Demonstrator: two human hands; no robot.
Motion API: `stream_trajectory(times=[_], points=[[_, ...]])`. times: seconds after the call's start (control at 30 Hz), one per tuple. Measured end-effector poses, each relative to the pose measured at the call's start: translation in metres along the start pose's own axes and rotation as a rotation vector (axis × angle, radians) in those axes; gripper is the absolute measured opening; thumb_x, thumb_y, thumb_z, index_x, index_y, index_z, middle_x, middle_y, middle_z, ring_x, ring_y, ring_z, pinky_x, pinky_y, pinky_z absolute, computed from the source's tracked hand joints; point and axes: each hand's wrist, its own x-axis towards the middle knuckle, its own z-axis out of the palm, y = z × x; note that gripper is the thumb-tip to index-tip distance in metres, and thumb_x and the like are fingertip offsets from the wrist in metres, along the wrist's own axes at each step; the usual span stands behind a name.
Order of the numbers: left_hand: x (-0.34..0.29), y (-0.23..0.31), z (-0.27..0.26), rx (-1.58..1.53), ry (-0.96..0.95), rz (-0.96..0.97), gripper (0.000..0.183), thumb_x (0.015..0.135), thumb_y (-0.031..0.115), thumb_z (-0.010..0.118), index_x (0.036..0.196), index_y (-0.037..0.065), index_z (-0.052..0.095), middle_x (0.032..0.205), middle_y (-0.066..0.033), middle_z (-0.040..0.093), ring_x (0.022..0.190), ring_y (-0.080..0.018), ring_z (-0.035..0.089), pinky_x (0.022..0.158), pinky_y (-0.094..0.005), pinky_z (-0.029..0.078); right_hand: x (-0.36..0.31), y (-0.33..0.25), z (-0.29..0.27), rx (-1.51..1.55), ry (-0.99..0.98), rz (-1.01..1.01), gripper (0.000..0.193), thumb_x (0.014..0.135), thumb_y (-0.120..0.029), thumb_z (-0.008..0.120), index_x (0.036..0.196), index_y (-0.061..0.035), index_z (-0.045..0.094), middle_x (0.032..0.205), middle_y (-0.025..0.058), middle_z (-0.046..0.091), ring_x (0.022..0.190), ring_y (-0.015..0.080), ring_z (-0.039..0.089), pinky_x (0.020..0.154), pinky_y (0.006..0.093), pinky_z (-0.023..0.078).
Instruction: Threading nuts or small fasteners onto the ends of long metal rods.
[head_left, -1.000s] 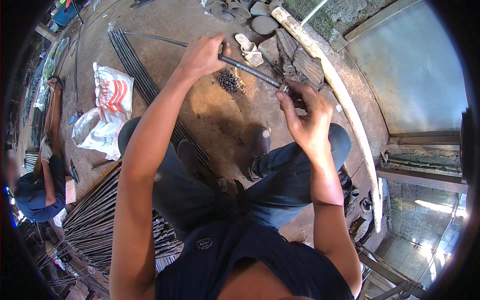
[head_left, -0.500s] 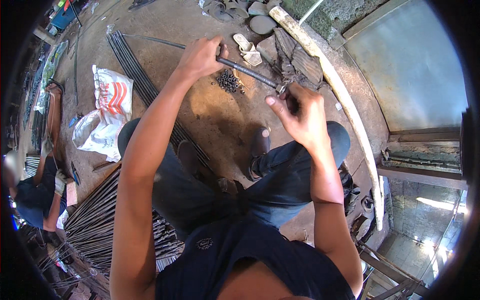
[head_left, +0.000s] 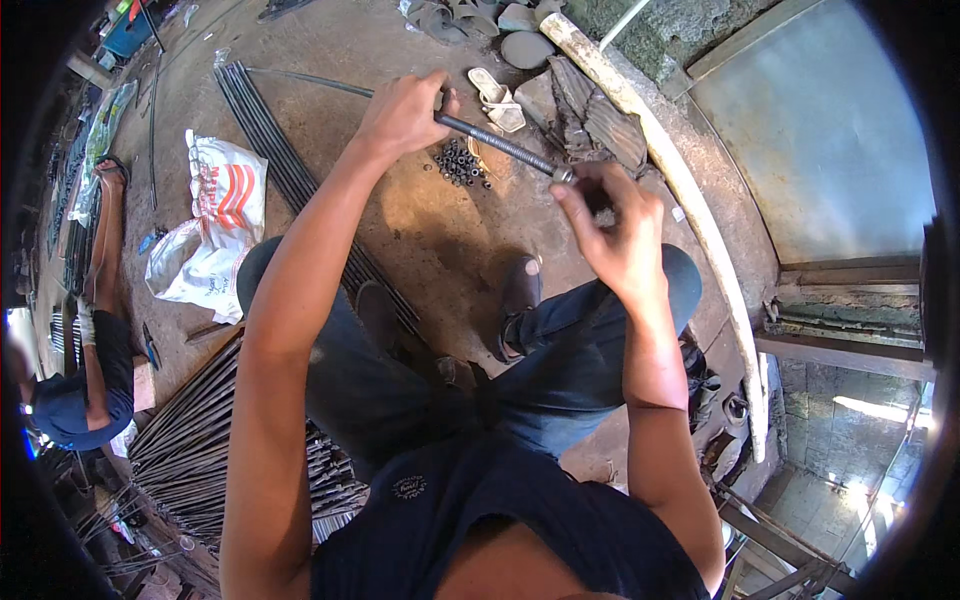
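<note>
My left hand (head_left: pixel 402 112) is closed round a long dark metal rod (head_left: pixel 497 141), which slants from upper left down to the right. The rod's right end is threaded, and a shiny nut (head_left: pixel 563 175) sits at its tip. Thumb and forefinger of my right hand (head_left: pixel 622 222) pinch that nut; the other fingers curl beneath, partly in shadow. Below the rod, a small heap of dark nuts (head_left: pixel 458 163) lies on the floor.
Long rods (head_left: pixel 265 135) lie bundled on the floor at left, with a larger rod pile (head_left: pixel 215 440) nearer me. Beside them is a white sack (head_left: pixel 228 190). A pale bent pole (head_left: pixel 690 190) curves along the right. A co-worker (head_left: pixel 85 385) sits far left.
My right thumb and fingers have shifted round the nut, the fingers now more spread. The rod and my left hand stay nearly still. The co-worker's arms have moved.
</note>
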Motion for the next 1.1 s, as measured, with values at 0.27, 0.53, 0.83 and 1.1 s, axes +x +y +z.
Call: stream_trajectory(times=[0.27, 0.53, 0.83, 1.1], points=[[0.0, -0.001, -0.003, -0.032, -0.033, -0.02, 0.031, 0.085, 0.023, 0.059, 0.105, -0.001, 0.065, 0.052, -0.0153, 0.054, 0.05, -0.0319, 0.058, 0.056, -0.0434, 0.047, 0.002, 0.002, -0.002, 0.004, -0.029, -0.044, 0.025, 0.078, -0.006, 0.075, 0.099, -0.0017, 0.063, 0.072, 0.007, 0.06, 0.059, 0.0194, 0.059, 0.057, 0.0302, 0.048], [-0.001, 0.002, -0.003, -0.022, -0.021, -0.017, 0.029, 0.086, 0.022, 0.058, 0.104, 0.001, 0.065, 0.052, -0.0156, 0.054, 0.049, -0.0321, 0.057, 0.055, -0.043, 0.047, 0.0, 0.004, -0.004, -0.086, -0.128, 0.051, 0.035, 0.074, -0.002, 0.075, 0.107, -0.0017, 0.062, 0.102, 0.0132, 0.061, 0.072, 0.0218, 0.063, 0.065, 0.0327, 0.053], [-0.002, 0.0, -0.001, -0.03, -0.033, -0.02, 0.028, 0.086, 0.023, 0.058, 0.103, 0.001, 0.065, 0.054, -0.0171, 0.056, 0.054, -0.0353, 0.06, 0.058, -0.0451, 0.048, 0.008, -0.007, 0.009, 0.066, 0.083, -0.11, 0.031, 0.081, -0.018, 0.077, 0.105, -0.0033, 0.062, 0.066, 0.0073, 0.059, 0.056, 0.0217, 0.06, 0.057, 0.0325, 0.05], [-0.002, 0.002, 0.001, -0.005, -0.069, -0.023, 0.028, 0.087, 0.022, 0.056, 0.101, 0.0, 0.065, 0.055, -0.0182, 0.056, 0.054, -0.0363, 0.06, 0.059, -0.0462, 0.049, 0.005, 0.004, 0.008, -0.011, 0.006, -0.13, 0.028, 0.081, -0.01, 0.074, 0.106, -0.0018, 0.062, 0.088, 0.0139, 0.063, 0.07, 0.0259, 0.066, 0.06, 0.0349, 0.052]])
